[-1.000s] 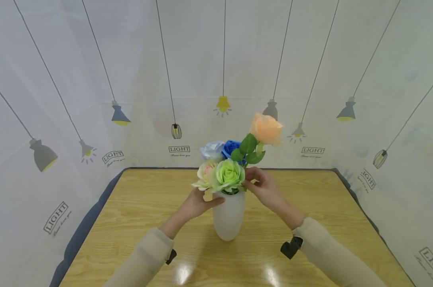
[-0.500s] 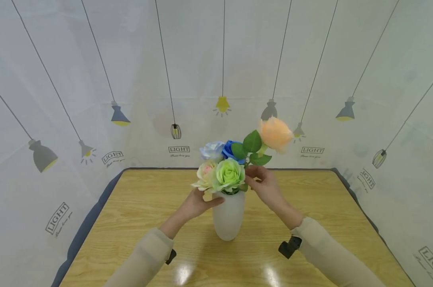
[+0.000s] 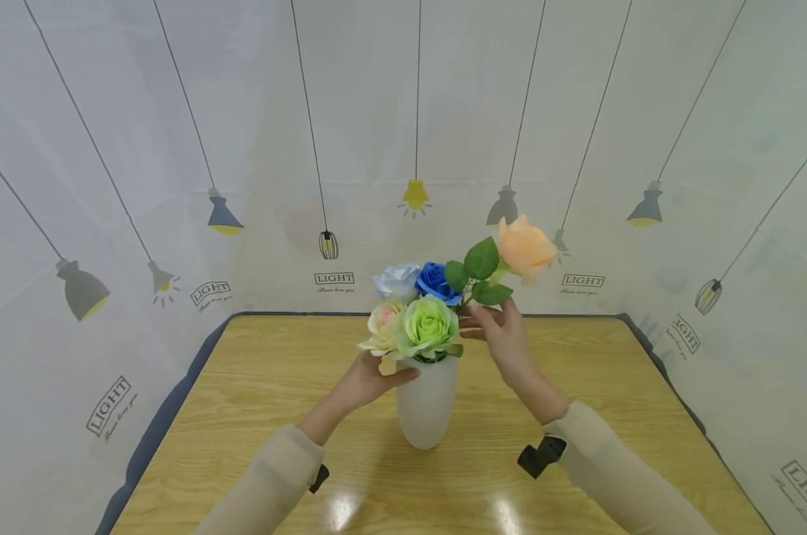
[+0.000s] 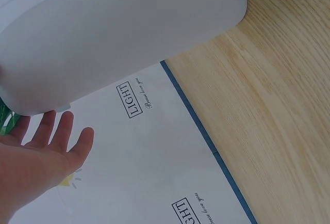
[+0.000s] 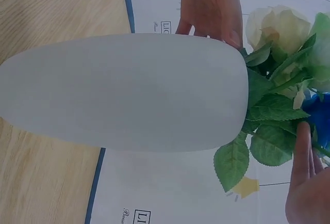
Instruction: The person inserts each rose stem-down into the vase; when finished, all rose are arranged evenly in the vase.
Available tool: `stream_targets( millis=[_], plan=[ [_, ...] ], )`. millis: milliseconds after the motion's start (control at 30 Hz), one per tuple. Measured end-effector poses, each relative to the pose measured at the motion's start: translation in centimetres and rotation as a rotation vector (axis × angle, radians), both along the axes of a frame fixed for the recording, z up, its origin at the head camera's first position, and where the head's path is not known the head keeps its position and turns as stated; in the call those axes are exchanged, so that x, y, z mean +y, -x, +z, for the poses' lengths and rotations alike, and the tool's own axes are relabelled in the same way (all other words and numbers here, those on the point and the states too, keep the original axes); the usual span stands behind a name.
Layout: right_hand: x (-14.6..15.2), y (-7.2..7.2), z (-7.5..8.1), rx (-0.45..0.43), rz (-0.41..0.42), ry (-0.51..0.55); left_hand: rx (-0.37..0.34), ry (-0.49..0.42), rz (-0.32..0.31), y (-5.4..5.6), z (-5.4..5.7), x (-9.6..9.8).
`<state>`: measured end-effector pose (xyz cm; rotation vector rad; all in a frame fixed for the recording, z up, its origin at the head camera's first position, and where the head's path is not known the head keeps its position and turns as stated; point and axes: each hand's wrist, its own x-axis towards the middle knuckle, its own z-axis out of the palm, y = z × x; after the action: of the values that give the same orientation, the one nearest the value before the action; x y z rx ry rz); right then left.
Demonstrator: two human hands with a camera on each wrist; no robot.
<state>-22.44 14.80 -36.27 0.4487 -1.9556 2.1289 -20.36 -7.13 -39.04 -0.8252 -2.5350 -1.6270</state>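
A white vase (image 3: 426, 409) stands upright on the wooden table with several artificial roses in it. My left hand (image 3: 366, 383) grips it near the rim, thumb on the near side and fingers round the back. The green rose (image 3: 429, 327) and cream rose (image 3: 385, 327) face me; the blue rose (image 3: 438, 282) and pale blue rose (image 3: 397, 281) sit behind them. The peach rose (image 3: 525, 247) rises higher and leans right. Beside its leafy stem, my right hand (image 3: 509, 349) has its fingers extended, and in the right wrist view a straight finger (image 5: 302, 146) meets the leaves.
The table (image 3: 276, 364) has a dark blue edge along its back and sides. White sheeting (image 3: 263, 148) printed with hanging lamps encloses it on the left, back and right. Dark wrist cameras sit below both sleeves.
The peach rose has tilted further right and turned. My right hand has shifted slightly right and its fingers have spread from a pinch by the stem. The left hand and vase have stayed put.
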Motion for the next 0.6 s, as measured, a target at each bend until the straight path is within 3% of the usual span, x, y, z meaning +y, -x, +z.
stream_targets(
  millis=[167, 467, 600],
  plan=[
    [0.3, 0.2, 0.3, 0.072, -0.061, -0.023, -0.011, 0.001, 0.001, 0.0, 0.0, 0.0],
    [0.4, 0.7, 1.0, 0.094, -0.201, -0.077, -0.02, 0.025, 0.009, -0.3, 0.4, 0.0],
    [0.5, 0.7, 1.1, 0.084, -0.19, -0.035, 0.0, 0.011, 0.002, 0.0, 0.1, 0.0]
  ],
)
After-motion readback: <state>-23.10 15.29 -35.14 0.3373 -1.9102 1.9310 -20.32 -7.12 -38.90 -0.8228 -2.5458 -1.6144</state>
